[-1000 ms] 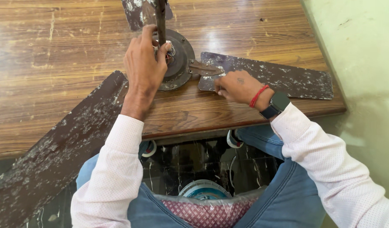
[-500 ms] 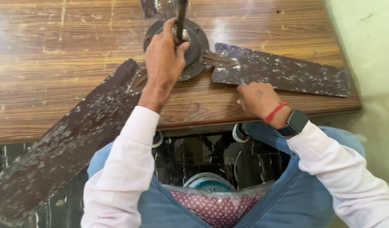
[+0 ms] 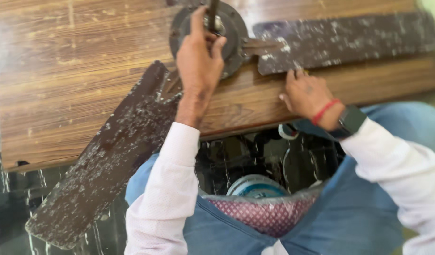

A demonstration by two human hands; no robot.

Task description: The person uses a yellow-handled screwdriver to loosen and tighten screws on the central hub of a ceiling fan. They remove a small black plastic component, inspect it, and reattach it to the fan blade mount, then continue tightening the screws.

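While our left hand point(image 3: 198, 56) grips the fan hub's rod point(image 3: 211, 14), steadying it on the table point(image 3: 76, 85), our right hand point(image 3: 306, 94) lies open, fingertips touching a blade point(image 3: 349, 40).

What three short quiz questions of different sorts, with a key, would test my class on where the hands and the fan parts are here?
1. True or false: the left hand grips the rod at the fan hub.
2. Which does the right hand touch: A, the long blade overhanging the table; B, the blade lying on the table?
3. Fill in: on the right wrist sit a red band and a dark ____.

Key: 1 true; 2 B; 3 watch.
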